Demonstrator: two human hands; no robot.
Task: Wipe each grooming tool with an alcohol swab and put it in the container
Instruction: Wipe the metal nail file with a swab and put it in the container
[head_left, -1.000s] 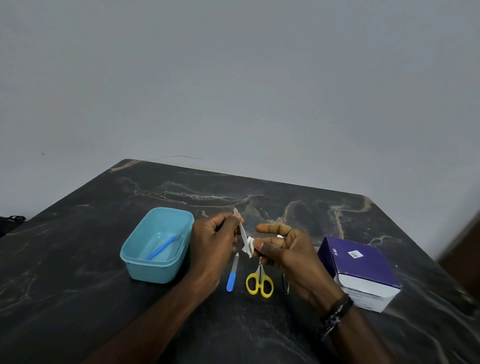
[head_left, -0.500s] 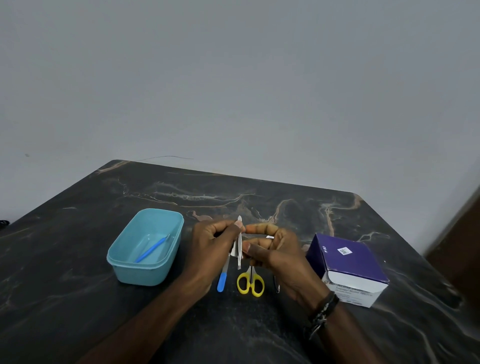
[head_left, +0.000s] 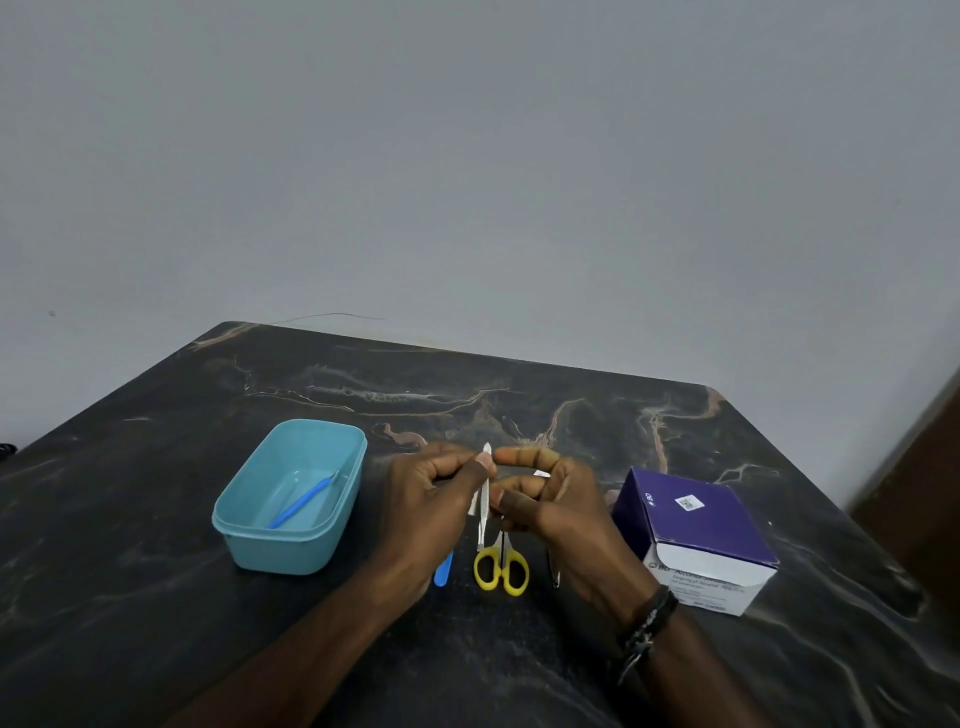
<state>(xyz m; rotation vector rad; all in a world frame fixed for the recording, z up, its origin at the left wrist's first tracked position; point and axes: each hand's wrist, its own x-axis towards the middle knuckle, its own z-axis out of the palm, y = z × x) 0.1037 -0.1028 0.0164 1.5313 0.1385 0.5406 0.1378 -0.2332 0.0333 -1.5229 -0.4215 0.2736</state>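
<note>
Since a second ago the tweezers (head_left: 484, 506) have swung from a tilt to nearly upright, and the white swab, then plainly visible between the hands, is now mostly hidden; only a pale sliver shows at about the left thumb. The hands have closed together. Judgement: the wiping stroke on this tool is under way or close to done, and transfer to the container follows.

Grip state: the left hand (head_left: 434, 512) pinches the tweezers near the upper end, thumb and forefinger curled round the shaft. The right hand (head_left: 553, 512) has its fingers curled against the lower shaft; it probably holds the swab, but the swab in it cannot be confirmed.

Location of task items: the tweezers are held above the table (head_left: 156, 649), between both hands, near the centre. The teal container (head_left: 291, 496) stands to the left, apart from the hands, with one blue tool (head_left: 304, 501) already lying inside.

Remaining items on the table, near side of the hands: a blue-tipped file (head_left: 443, 571), yellow-handled scissors (head_left: 501, 569), and a thin dark tool (head_left: 555, 574) partly hidden under the right wrist. All appear not yet wiped.

The purple swab box (head_left: 696, 535) stands at the right.

Obstructions: none lies between the hands and the container. The loose tools lie directly below the hands; a dropped tool would land among them.
</note>
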